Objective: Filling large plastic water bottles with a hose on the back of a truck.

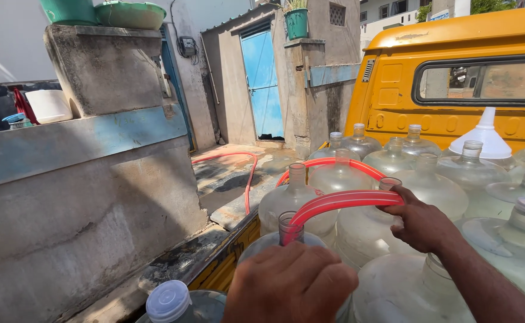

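My right hand [421, 222] grips a red and white striped hose [340, 202] that bends down into the open neck of a clear water jug [287, 227]. My left hand [289, 284] is closed around that jug's shoulder just below the neck, low in the view. Around them stand several large clear water jugs [292, 206] packed in the bed of a yellow truck [454, 78]. A white funnel [487, 136] sits on a jug at the far right. The hose loops back over the jugs [328, 162] and runs away across the ground.
A grey concrete wall [77, 197] with a blue band stands close on the left. The red hose [247, 173] trails over a wet pavement toward a blue door [262, 78]. A capped jug [170, 302] sits at the bottom edge. Green tubs [128, 13] rest on a pillar.
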